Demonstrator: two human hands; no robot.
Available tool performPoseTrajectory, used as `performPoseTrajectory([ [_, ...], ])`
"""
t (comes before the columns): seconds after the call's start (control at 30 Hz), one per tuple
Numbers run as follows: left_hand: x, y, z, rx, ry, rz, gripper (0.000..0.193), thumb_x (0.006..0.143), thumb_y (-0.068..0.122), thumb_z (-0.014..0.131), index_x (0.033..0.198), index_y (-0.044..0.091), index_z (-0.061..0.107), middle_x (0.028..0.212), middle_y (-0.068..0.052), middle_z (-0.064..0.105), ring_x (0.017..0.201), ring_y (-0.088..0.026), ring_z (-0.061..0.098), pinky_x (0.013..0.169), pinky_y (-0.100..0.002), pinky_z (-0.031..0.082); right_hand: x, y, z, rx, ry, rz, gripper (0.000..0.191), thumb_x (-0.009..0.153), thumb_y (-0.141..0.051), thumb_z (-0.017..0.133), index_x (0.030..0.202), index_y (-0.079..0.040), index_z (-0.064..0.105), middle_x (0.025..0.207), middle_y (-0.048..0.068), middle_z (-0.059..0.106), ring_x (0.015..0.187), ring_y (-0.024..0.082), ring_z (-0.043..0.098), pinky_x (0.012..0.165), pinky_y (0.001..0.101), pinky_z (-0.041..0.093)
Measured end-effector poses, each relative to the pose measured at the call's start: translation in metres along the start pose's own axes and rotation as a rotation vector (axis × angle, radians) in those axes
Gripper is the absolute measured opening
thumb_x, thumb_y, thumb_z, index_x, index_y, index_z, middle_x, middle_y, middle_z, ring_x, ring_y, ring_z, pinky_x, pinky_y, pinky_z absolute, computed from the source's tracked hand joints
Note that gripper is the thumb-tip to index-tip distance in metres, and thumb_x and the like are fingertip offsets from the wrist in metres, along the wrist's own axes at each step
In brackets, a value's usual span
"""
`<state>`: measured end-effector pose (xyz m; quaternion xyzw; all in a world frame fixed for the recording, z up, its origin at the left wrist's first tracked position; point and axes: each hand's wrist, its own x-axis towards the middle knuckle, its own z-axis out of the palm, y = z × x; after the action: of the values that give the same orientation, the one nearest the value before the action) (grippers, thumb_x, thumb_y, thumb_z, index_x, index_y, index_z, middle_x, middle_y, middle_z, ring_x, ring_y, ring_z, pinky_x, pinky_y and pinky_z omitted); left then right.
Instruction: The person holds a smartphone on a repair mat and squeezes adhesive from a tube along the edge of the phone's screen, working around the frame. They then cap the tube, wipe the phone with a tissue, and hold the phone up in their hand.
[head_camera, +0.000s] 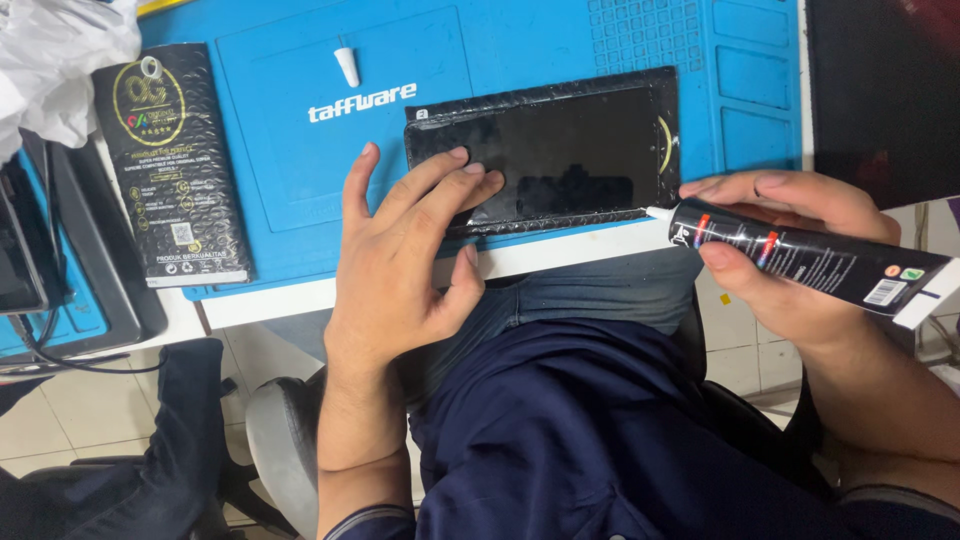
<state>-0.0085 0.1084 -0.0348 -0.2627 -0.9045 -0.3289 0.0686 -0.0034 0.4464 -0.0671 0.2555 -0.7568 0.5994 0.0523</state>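
A black phone screen panel (575, 140) lies on black bubble wrap on the blue work mat (290, 150), near the table's front edge. My left hand (400, 250) rests flat on the panel's left end, fingers spread, thumb over the table edge. My right hand (790, 250) grips a black glue tube (800, 258) held level, its white nozzle touching the panel's lower right corner.
A small white tube cap (347, 66) sits on the mat behind the panel. A black bubble-wrap package (170, 165) lies to the left. Crumpled white plastic (55, 55) is at the top left, a dark device with cables (60, 270) at the far left.
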Motion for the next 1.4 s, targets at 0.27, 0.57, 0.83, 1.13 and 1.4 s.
performPoseTrajectory([
  [0.27,0.003,0.0,0.001,-0.011,-0.008,-0.016,0.052,0.09,0.012,0.062,0.141,0.008,0.05,0.133,0.001,0.073,0.141,-0.023,0.057,0.13,-0.059,0.018,-0.004,0.003,-0.008,0.014,0.011,0.019,0.05,0.097,-0.004,0.071,0.138,-0.006,0.043,0.12,0.022,0.066,0.108,0.031,0.073,0.088,0.0363,0.066],
  [0.57,0.006,0.001,0.002,-0.009,-0.008,-0.024,0.05,0.091,0.012,0.062,0.139,0.008,0.05,0.132,0.001,0.073,0.141,-0.023,0.058,0.13,-0.059,0.019,-0.009,0.008,-0.016,0.016,0.021,0.085,0.05,0.094,-0.003,0.072,0.135,-0.004,0.043,0.117,0.024,0.068,0.087,0.023,0.077,0.089,0.0392,0.068],
  [0.83,0.006,0.001,0.003,-0.011,-0.001,-0.018,0.049,0.091,0.012,0.061,0.139,0.008,0.05,0.132,0.001,0.073,0.14,-0.023,0.058,0.13,-0.059,0.018,-0.005,0.007,-0.015,-0.018,0.017,0.019,0.049,0.097,-0.004,0.071,0.138,-0.005,0.044,0.12,0.023,0.066,0.108,0.034,0.073,0.092,0.0387,0.066],
  [1.13,0.005,0.001,0.003,-0.008,-0.002,-0.021,0.05,0.09,0.011,0.062,0.139,0.008,0.051,0.132,0.001,0.073,0.141,-0.023,0.058,0.13,-0.059,0.018,0.004,0.004,-0.014,-0.046,0.021,0.012,0.047,0.096,-0.003,0.071,0.135,-0.002,0.043,0.118,0.024,0.066,0.109,0.036,0.072,0.093,0.0408,0.066],
  [1.4,0.008,0.001,0.003,-0.008,-0.008,-0.022,0.049,0.091,0.011,0.062,0.138,0.007,0.05,0.131,0.001,0.073,0.14,-0.023,0.058,0.129,-0.059,0.019,0.009,0.006,-0.013,-0.067,0.035,0.004,0.045,0.097,-0.003,0.071,0.133,-0.001,0.043,0.116,0.023,0.066,0.106,0.035,0.073,0.09,0.039,0.066],
])
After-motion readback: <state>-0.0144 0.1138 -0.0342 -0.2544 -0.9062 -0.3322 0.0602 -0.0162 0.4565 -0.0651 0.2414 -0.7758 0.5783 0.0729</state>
